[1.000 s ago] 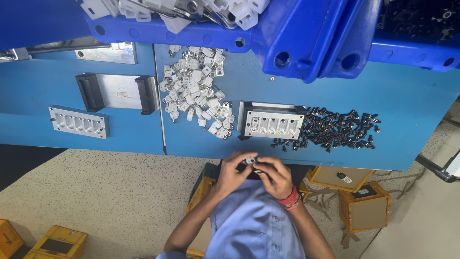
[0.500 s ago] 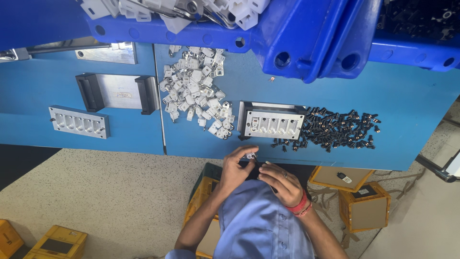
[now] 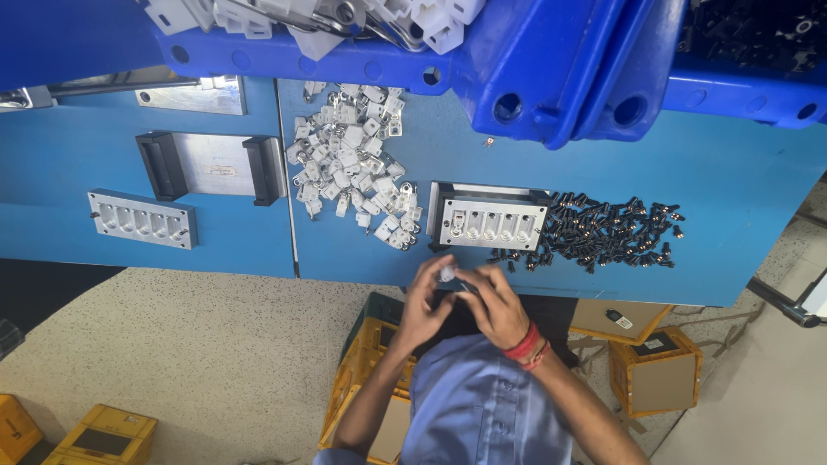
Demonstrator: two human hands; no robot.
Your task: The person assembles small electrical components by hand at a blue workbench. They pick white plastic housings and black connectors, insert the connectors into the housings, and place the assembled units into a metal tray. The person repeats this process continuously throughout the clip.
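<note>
Left hand [image 3: 424, 303] and right hand [image 3: 494, 303] brought together at lower centre of the frame, just below the near edge of the blue table [image 3: 741, 207]. Fingers of both hands closed around a small white part [image 3: 447, 274], held at the fingertips; a thin dark piece visible between the hands, its kind not discernible. Red band [image 3: 527, 346] worn on the right wrist.

Directly above the hands, on the table: metal fixture block [image 3: 489, 222] with a row of round sockets. To its right, touching its edge: heap of small black parts [image 3: 612, 232]. To its left: pile of white parts [image 3: 355, 168]. Farther left: second socket block [image 3: 142, 220], well apart. Blue bins [image 3: 551, 77] along the top of the frame.
</note>
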